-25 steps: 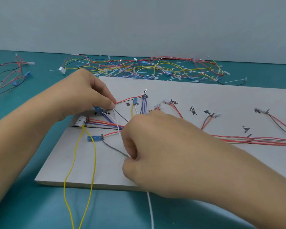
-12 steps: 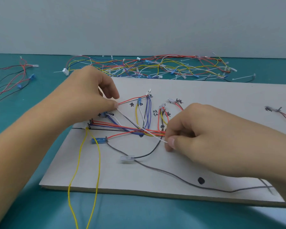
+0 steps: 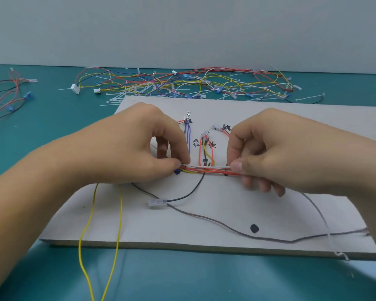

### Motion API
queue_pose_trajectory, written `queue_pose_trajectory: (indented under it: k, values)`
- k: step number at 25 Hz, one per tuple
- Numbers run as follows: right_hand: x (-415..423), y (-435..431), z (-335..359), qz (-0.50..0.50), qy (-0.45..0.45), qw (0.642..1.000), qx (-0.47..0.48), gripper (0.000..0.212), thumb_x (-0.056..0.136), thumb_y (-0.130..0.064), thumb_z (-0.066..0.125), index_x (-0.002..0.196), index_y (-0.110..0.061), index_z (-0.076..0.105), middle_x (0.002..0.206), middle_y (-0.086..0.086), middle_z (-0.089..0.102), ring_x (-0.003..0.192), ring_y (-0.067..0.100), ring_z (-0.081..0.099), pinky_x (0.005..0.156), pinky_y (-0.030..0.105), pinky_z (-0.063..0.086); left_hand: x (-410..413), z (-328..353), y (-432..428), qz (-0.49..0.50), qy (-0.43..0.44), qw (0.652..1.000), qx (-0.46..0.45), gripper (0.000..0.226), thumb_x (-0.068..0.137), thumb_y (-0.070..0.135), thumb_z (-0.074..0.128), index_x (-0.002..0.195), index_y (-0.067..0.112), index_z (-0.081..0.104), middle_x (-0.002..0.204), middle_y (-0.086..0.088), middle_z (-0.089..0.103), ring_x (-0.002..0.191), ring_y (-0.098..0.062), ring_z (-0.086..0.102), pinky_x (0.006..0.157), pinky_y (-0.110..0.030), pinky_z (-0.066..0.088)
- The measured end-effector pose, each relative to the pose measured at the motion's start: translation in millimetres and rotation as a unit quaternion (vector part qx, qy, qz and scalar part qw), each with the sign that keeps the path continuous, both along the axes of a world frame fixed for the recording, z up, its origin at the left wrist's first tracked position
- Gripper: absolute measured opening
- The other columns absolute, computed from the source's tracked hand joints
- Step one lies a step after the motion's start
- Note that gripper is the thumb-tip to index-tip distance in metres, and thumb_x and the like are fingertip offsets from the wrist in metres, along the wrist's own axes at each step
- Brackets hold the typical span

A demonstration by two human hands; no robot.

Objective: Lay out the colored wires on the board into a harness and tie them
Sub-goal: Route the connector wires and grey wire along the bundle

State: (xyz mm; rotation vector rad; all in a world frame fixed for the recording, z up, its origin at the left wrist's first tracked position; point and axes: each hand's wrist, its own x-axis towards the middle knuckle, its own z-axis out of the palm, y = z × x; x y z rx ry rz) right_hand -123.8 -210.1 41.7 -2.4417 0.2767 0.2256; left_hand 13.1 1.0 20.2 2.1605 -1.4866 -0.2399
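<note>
Since 0.5 s ago left hand [image 3: 139,153] is off the red branch [image 3: 181,121], now pinching the wire bundle [image 3: 206,169]; right hand [image 3: 280,153] is pinching it further along. The 2 grips are stretching it straight across the middle of the board [image 3: 204,224], likely keeping strands parallel for tying.

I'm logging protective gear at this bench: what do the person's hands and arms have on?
Nothing that shows: the left hand and the right hand are bare, with no gloves, rings, watch or sleeves in view.
</note>
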Motion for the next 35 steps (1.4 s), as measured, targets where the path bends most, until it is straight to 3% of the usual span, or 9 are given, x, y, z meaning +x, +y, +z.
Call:
queue_pose_trajectory:
  k: [6,11,16,18,20,24,28,31,35]
  values:
    - [0.5,-2.8,1.1,-0.022,0.031,0.999,-0.013,0.011,0.09,-0.019,0.075,0.085,-0.017,0.065,0.062,0.002,0.074,0.047,0.015,0.067,0.044,0.022,0.051,2.4,-3.3,-1.0,0.017,-0.003,1.0,-0.013,0.005,0.079,0.029,0.075,0.08,0.033,0.076,0.082,0.018,0.074,0.077,-0.013,0.069,0.061,-0.009,0.041]
    - [2.7,2.3,-1.1,0.001,-0.003,0.994,-0.11,0.008,0.087,-0.033,0.076,0.084,-0.031,0.069,0.059,-0.011,0.072,0.046,0.001,0.061,0.043,0.018,0.042,-3.5,-8.0,-6.8,0.023,-0.009,1.0,-0.019,0.011,0.08,0.038,0.085,0.078,0.035,0.075,0.086,0.017,0.066,0.083,-0.01,0.06,0.064,-0.018,0.042]
    - [3.2,3.4,-0.4,0.018,-0.033,0.992,-0.123,0.008,0.086,-0.032,0.075,0.083,-0.039,0.071,0.061,-0.017,0.07,0.058,-0.005,0.061,0.049,0.021,0.041,-11.4,-11.9,-14.5,0.009,-0.013,0.999,-0.049,0.006,0.083,0.038,0.08,0.088,0.035,0.079,0.084,0.012,0.065,0.08,-0.013,0.059,0.07,-0.029,0.047]
    - [4.0,4.1,-3.1,0.008,-0.057,0.99,-0.126,0.012,0.084,-0.03,0.077,0.077,-0.039,0.073,0.063,-0.015,0.068,0.062,-0.01,0.058,0.044,0.012,0.039,-16.8,-14.6,-19.6,-0.004,-0.028,0.998,-0.055,0.005,0.086,0.032,0.078,0.09,0.033,0.079,0.082,0.013,0.065,0.078,-0.012,0.061,0.07,-0.031,0.049]
    - [4.3,5.7,-5.3,0.002,-0.077,0.988,-0.135,0.015,0.081,-0.027,0.077,0.071,-0.036,0.072,0.064,-0.011,0.064,0.067,-0.011,0.054,0.053,0.005,0.04,-20.1,-16.7,-24.2,-0.006,-0.038,0.997,-0.064,0.003,0.088,0.027,0.077,0.088,0.03,0.078,0.082,0.014,0.065,0.075,-0.011,0.06,0.071,-0.034,0.05]
    - [3.7,11.6,-5.5,0.011,-0.087,0.984,-0.156,0.018,0.08,-0.017,0.075,0.068,-0.03,0.07,0.062,-0.01,0.061,0.059,0.003,0.056,0.044,0.014,0.037,-21.1,-15.4,-29.2,-0.013,-0.062,0.996,-0.057,0.007,0.088,0.029,0.072,0.082,0.027,0.075,0.078,0.012,0.063,0.073,-0.009,0.059,0.069,-0.035,0.05]
    - [3.1,18.4,-8.0,0.016,-0.099,0.98,-0.171,0.019,0.077,-0.008,0.071,0.066,-0.023,0.068,0.059,-0.011,0.056,0.057,0.001,0.05,0.048,0.018,0.034,-18.9,-14.1,-30.4,-0.01,-0.041,0.997,-0.063,0.008,0.083,0.027,0.068,0.076,0.027,0.074,0.069,0.013,0.061,0.07,-0.009,0.06,0.066,-0.033,0.05]
    - [5.9,23.0,-8.5,0.014,-0.102,0.979,-0.176,0.016,0.074,-0.006,0.069,0.068,-0.021,0.067,0.066,-0.011,0.055,0.066,0.005,0.051,0.053,0.024,0.037,-16.8,-10.7,-30.3,-0.005,-0.009,0.999,-0.048,0.009,0.082,0.023,0.071,0.074,0.026,0.073,0.067,0.012,0.064,0.07,-0.01,0.062,0.065,-0.032,0.051]
    - [23.0,45.7,-18.4,0.04,-0.138,0.973,-0.179,0.009,0.074,-0.014,0.066,0.08,-0.021,0.066,0.086,0.004,0.061,0.084,0.028,0.06,0.069,0.032,0.05,-0.3,3.0,-8.4,0.015,-0.018,1.0,0.013,0.007,0.075,0.031,0.067,0.068,0.033,0.07,0.066,0.012,0.067,0.07,-0.011,0.065,0.063,-0.022,0.046]
